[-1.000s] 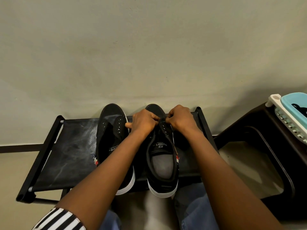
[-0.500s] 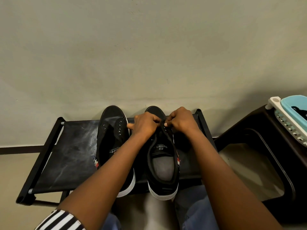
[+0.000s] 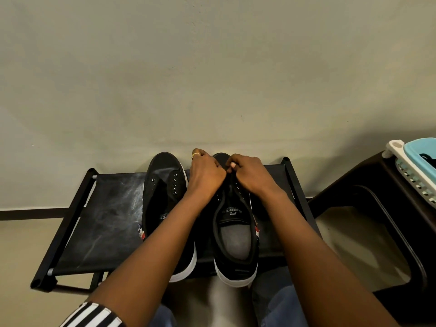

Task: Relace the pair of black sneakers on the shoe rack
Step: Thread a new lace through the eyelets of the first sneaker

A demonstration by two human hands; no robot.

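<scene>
The left hand and right hand are curled with their knuckles almost touching. Both pinch the front eyelet area of the right sneaker; whether a lace lies between the fingers cannot be told. A gold ring shows on the left hand. The sneaker's tongue reads "S sport", with a smaller unreadable word. The left sneaker stands just beside it, unlaced, its tongue print hidden by the forearm. Both sit heels-first at the shoe rack's right half. A dark stool carries a light-blue basket.
</scene>
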